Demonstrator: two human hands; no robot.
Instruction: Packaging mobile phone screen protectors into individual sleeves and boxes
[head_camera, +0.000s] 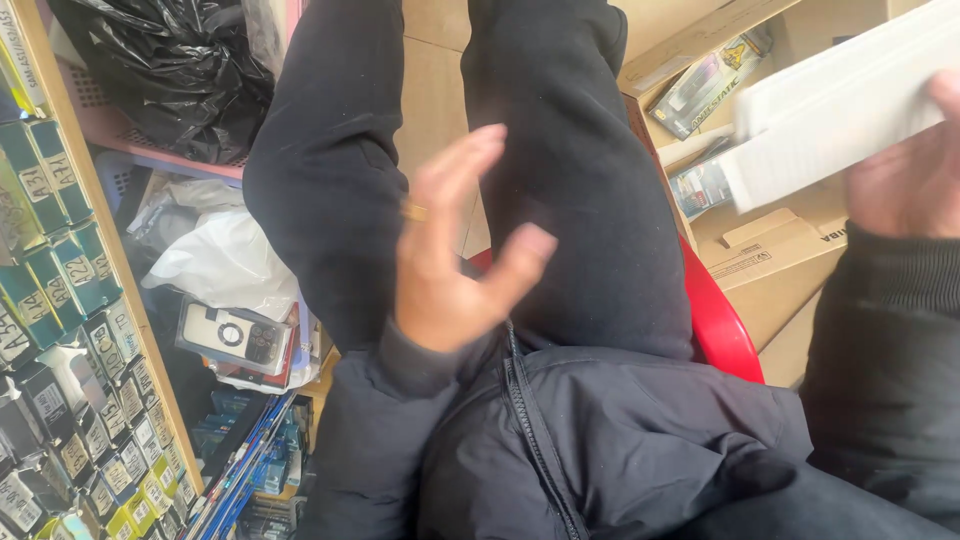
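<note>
White boxes gripped in one hand, the other hand free over the lap.

The right hand (905, 170), at two o'clock, has its fingers clamped on a stack of flat white boxes (840, 105); the left hand (455, 250), at centre, hangs empty, fingers spread. The boxes are lifted but not set down anywhere. Beneath them sits an open cardboard carton (770, 265) holding printed packets; green-labelled small boxes (50, 260) line the shelf at nine o'clock.

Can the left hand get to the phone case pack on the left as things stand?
Probably yes. The left hand is open and holds nothing, raised over the lap. The phone case pack lies face-up on the pile beside the left leg, uncovered; only that leg stands between them.
</note>
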